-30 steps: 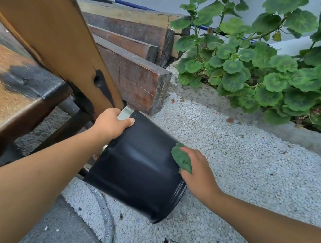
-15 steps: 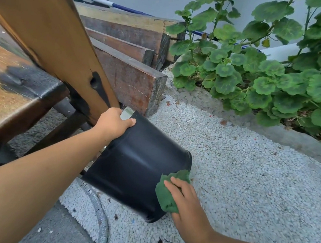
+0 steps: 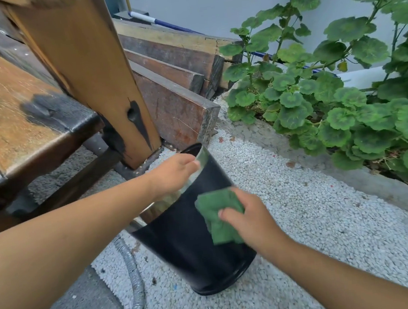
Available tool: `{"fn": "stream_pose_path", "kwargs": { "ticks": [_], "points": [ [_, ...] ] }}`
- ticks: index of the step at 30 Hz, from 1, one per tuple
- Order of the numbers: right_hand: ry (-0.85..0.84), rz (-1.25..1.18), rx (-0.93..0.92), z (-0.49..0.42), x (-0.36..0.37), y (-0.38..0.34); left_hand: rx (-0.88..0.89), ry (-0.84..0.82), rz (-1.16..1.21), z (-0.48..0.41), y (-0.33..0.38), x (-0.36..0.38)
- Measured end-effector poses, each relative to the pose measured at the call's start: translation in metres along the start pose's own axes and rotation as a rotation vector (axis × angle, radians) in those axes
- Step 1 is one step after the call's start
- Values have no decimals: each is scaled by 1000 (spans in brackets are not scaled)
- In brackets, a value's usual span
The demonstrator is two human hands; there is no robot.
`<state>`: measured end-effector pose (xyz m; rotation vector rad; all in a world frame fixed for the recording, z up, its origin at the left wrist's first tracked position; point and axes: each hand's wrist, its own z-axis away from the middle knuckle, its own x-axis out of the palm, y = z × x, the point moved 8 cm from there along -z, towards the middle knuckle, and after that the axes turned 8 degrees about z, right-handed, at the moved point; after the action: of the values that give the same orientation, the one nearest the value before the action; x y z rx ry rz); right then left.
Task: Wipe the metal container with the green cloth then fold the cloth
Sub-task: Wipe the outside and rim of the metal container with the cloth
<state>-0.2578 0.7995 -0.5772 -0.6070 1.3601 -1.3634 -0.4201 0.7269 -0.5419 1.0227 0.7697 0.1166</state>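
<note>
A black metal container (image 3: 183,245) with a shiny silver inside stands tilted on the white pebble ground, its mouth turned up and to the left. My left hand (image 3: 174,174) grips its rim at the top. My right hand (image 3: 251,219) presses a crumpled green cloth (image 3: 217,216) flat against the container's outer wall, on the side facing me. The cloth's lower part hangs below my fingers.
A wooden bench (image 3: 16,125) and its thick leg (image 3: 92,78) stand at the left, with stacked timber beams (image 3: 176,81) behind the container. A leafy green plant (image 3: 331,94) fills the right side behind a concrete kerb. A grey corrugated hose (image 3: 133,276) lies by the container's base.
My right hand has carried the cloth from the container's bottom edge up onto its side wall. The container has turned more upright, so its silver inside now shows.
</note>
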Motion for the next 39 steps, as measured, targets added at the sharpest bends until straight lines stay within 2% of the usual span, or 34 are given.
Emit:
{"fn": "stream_pose_path", "kwargs": {
  "ticks": [3, 6, 10, 13, 17, 21, 25, 30, 35, 39],
  "points": [
    [184, -94, -84, -25, -28, -34, 59, -58, 64, 11, 10, 20],
    [295, -95, -141, -41, -43, -52, 65, -74, 82, 16, 10, 28],
    [345, 137, -308, -53, -51, -77, 51, -116, 25, 29, 0, 33],
    [211, 402, -456, -57, -33, -91, 98, -113, -88, 46, -4, 37],
    [-100, 808, -483, -61, -4, -82, 138, 21, -314, 68, -5, 42],
    [-323, 943, -460, -58, -8, -73, 188, -42, -400, 82, -9, 59],
    [-454, 954, -425, -46, -25, -51, 292, -149, -511, 97, -15, 69],
    [-484, 1114, -435, -33, -33, -31, 442, -254, -599, 112, -36, 59],
    [-516, 1390, -488, -29, -29, -27, 690, -271, -852, 120, -36, 48],
    [-512, 1461, -490, -19, -33, -29, 718, -292, -906, 114, -22, 38]
  ]
}}
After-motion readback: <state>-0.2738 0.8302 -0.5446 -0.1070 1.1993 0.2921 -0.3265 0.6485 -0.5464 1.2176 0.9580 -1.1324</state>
